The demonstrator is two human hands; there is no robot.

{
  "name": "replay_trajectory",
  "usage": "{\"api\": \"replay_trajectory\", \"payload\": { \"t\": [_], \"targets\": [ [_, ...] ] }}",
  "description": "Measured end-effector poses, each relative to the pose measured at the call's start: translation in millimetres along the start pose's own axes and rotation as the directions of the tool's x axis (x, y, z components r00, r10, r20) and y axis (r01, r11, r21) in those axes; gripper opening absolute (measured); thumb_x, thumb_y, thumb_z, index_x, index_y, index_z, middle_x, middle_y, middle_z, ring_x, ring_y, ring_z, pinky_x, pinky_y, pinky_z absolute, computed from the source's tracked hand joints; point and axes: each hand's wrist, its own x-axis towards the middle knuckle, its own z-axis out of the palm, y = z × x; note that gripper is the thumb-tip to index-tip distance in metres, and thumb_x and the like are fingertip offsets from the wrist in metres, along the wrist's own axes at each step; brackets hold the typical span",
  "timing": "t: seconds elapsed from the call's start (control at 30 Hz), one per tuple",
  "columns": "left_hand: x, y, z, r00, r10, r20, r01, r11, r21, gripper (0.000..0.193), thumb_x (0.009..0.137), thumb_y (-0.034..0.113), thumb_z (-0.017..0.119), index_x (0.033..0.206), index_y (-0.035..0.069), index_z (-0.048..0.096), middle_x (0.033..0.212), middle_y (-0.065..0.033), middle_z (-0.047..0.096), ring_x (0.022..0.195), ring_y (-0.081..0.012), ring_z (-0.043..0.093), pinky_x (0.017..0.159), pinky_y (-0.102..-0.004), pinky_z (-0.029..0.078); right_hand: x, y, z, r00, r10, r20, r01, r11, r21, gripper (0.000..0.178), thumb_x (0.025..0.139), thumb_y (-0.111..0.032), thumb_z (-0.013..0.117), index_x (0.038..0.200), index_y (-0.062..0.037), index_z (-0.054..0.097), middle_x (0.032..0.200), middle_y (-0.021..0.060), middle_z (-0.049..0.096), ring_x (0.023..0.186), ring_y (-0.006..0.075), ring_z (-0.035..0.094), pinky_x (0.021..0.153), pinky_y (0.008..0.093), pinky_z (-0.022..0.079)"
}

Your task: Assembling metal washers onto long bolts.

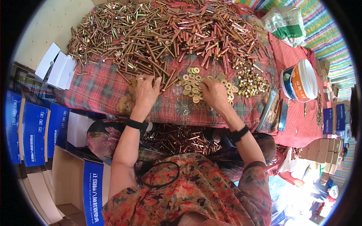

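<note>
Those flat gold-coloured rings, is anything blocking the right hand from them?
Nothing visible does: the right hand is right at the flat rings. The long bolts lie mostly beyond, the small nut-like pieces to the right.

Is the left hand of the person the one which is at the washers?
No, the right hand is at the washers, while the left hand is at the near edge of the bolts.
</note>
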Motion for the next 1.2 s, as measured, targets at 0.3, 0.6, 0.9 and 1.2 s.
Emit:
{"api": "replay_trajectory", "payload": {
  "t": [0.3, 0.6, 0.9, 1.2],
  "targets": [
    [-2, -11, -5, 0.956, -0.293, 0.024, 0.278, 0.877, -0.391, 0.023, 0.076, 0.014, 0.061, 0.092, -0.002, 0.061, 0.096, -0.0186, 0.058, 0.096, -0.0301, 0.052, 0.081, -0.0403, 0.042, 47, 31, 52, 0.998, 0.049, -0.039, -0.056, 0.978, -0.203, 0.014, 0.080, -0.017, 0.057, 0.082, -0.0035, 0.060, 0.085, 0.0176, 0.058, 0.080, 0.0365, 0.058, 0.068, 0.0456, 0.048],
    [-15, 41, -24, 0.874, -0.273, 0.403, 0.469, 0.256, -0.845, 0.039, 0.083, 0.004, 0.041, 0.120, -0.004, 0.050, 0.101, -0.0116, 0.057, 0.080, -0.0133, 0.054, 0.069, -0.0267, 0.045, 29, -14, 32, 0.985, 0.122, -0.124, -0.101, 0.981, 0.163, 0.015, 0.082, -0.014, 0.057, 0.082, -0.0007, 0.063, 0.072, 0.0189, 0.062, 0.063, 0.0330, 0.061, 0.058, 0.0399, 0.048],
    [-37, 73, -17, 0.796, -0.019, 0.604, 0.589, 0.252, -0.768, 0.033, 0.085, 0.003, 0.059, 0.117, -0.004, 0.054, 0.105, -0.0082, 0.062, 0.090, -0.0092, 0.056, 0.074, -0.0206, 0.044, -6, -55, 21, 0.967, 0.247, -0.055, -0.181, 0.827, 0.532, 0.018, 0.085, -0.014, 0.057, 0.090, 0.0018, 0.065, 0.068, 0.0155, 0.062, 0.058, 0.0165, 0.057, 0.055, 0.0307, 0.045],
    [-28, 63, -7, 0.775, -0.281, 0.566, 0.604, 0.066, -0.794, 0.031, 0.078, 0.001, 0.063, 0.106, -0.004, 0.050, 0.081, -0.0072, 0.061, 0.072, -0.0141, 0.059, 0.067, -0.0256, 0.048, -40, -50, 16, 0.907, 0.416, -0.072, -0.317, 0.784, 0.533, 0.018, 0.084, -0.014, 0.058, 0.092, 0.0015, 0.065, 0.063, 0.0129, 0.060, 0.056, 0.0132, 0.055, 0.054, 0.0292, 0.044]
  ]
}}
